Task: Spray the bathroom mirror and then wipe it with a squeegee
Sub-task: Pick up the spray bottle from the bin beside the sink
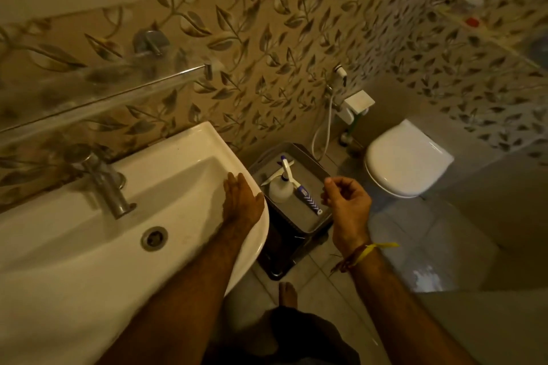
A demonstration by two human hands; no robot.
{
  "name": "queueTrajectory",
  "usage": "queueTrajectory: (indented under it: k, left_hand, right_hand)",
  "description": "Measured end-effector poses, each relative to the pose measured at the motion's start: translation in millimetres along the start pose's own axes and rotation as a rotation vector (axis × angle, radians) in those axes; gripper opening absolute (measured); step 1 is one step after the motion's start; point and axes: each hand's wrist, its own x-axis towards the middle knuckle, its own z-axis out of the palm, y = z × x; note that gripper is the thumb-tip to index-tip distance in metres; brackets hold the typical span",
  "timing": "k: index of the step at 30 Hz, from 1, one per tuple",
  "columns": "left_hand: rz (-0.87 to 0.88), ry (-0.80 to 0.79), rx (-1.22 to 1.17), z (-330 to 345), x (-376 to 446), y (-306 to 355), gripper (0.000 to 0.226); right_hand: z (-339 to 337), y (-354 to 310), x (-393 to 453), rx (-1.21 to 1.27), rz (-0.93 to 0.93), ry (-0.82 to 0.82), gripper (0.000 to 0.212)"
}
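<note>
A white spray bottle (280, 188) stands in a grey tray (308, 225) beside the sink, on top of a dark bin. A squeegee (299, 185) with a blue and white handle lies across the tray next to the bottle. My right hand (347, 206) hovers over the tray's right edge, fingers loosely curled and holding nothing. My left hand (241, 201) lies flat, palm down, on the right rim of the white sink (184, 163). The mirror is out of view.
A steel tap (108, 187) and drain (154, 238) sit in the sink. A glass shelf (98, 89) runs along the leaf-patterned wall above. A closed white toilet (406, 158) and a hand shower hose (326, 124) stand to the right. My bare foot (287, 293) is on the tiled floor.
</note>
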Motion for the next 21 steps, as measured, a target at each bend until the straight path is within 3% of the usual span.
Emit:
queueTrajectory:
  k: [3, 10, 15, 21]
  left_hand:
    - [-0.109, 0.053, -0.041, 12.3, 20.4, 11.1, 0.096]
    - [-0.369, 0.295, -0.102, 47.0, 54.7, 41.1, 0.121]
    - [-0.386, 0.381, -0.089, 62.9, 64.3, 35.5, 0.111]
    - [-0.382, 0.446, -0.017, 68.5, 68.2, 33.8, 0.102]
  right_hand:
    - [-2.9, 23.2, 17.0, -0.080, 0.066, -0.061, 0.009]
    - [6.5, 85.0, 82.8, -0.394, 0.149, -0.277, 0.040]
    - [21.5, 136.2, 131.1, -0.551, 0.137, -0.358, 0.075]
    - [52.2, 190.8, 162.0, -0.557, 0.164, -0.400, 0.087]
